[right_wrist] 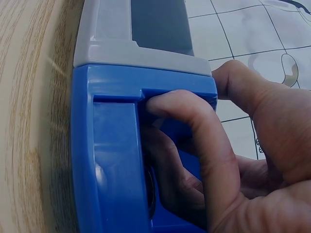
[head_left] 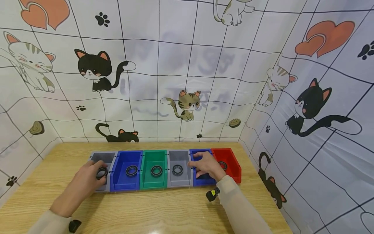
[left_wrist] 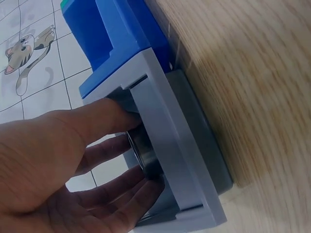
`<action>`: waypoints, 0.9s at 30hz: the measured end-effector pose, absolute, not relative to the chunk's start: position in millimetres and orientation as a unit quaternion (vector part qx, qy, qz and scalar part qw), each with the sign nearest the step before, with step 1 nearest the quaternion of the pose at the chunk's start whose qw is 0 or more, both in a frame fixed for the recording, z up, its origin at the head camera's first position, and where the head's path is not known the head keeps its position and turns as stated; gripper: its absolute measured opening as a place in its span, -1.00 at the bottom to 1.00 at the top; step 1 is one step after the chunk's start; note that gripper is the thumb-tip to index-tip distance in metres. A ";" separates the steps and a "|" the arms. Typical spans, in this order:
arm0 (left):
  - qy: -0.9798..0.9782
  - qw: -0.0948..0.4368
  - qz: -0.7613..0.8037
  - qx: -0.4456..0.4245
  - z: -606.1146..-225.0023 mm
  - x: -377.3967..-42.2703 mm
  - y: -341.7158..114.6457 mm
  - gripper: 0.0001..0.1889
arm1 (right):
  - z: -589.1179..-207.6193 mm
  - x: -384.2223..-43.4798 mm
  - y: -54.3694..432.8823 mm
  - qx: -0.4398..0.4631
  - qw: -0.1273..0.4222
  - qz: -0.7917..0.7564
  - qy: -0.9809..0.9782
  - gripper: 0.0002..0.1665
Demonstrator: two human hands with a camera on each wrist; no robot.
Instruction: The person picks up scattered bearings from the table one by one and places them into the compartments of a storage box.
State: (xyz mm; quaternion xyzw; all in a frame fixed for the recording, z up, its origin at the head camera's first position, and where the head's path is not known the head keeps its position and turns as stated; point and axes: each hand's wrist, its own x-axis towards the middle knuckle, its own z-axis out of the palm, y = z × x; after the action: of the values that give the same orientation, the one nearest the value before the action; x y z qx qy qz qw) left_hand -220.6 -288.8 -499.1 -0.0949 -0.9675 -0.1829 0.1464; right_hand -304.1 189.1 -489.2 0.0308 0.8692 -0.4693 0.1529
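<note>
My left hand (head_left: 87, 177) reaches into the grey bin (head_left: 102, 157) at the left end of a row. Its thumb and fingers pinch a dark ring-shaped ball bearing (left_wrist: 146, 153), which stands tilted behind the bin's front wall. My right hand (head_left: 205, 165) is at the blue bin (head_left: 201, 182) second from the right. Its bent fingers dip inside, and one finger lies over the divider beside the grey bin. Part of a dark ring (right_wrist: 150, 189) shows low behind that bin's front wall, beside the fingers; no pinch on it is visible.
Single bearings lie in the other blue bin (head_left: 127, 186), the green bin (head_left: 153, 184), the second grey bin (head_left: 179, 182) and the red bin (head_left: 236, 174). The bins adjoin on a wooden table (head_left: 152, 211). A cat-print sheet (head_left: 146, 81) hangs behind and alongside.
</note>
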 end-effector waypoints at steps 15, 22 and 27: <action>-0.974 0.134 -0.153 -0.100 -514.4 -240.7 -287.7 -0.57 | -488.5 -303.4 188.2 0.026 0.154 -0.471 0.868 -0.15; -0.978 0.112 -0.153 -0.090 -517.3 -246.3 -285.5 -0.55 | -488.3 -303.0 187.8 0.025 0.153 -0.474 0.867 -0.16; -0.979 0.109 -0.148 -0.090 -521.3 -248.2 -285.4 -0.59 | -488.7 -302.9 188.5 0.027 0.154 -0.473 0.867 -0.15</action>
State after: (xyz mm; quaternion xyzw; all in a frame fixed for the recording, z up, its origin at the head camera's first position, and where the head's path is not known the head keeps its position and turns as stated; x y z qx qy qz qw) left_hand -248.2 -285.4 -521.3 -0.0901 -0.9789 -0.1477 0.1091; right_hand -302.9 188.5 -488.7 0.0269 0.8669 -0.4734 0.1536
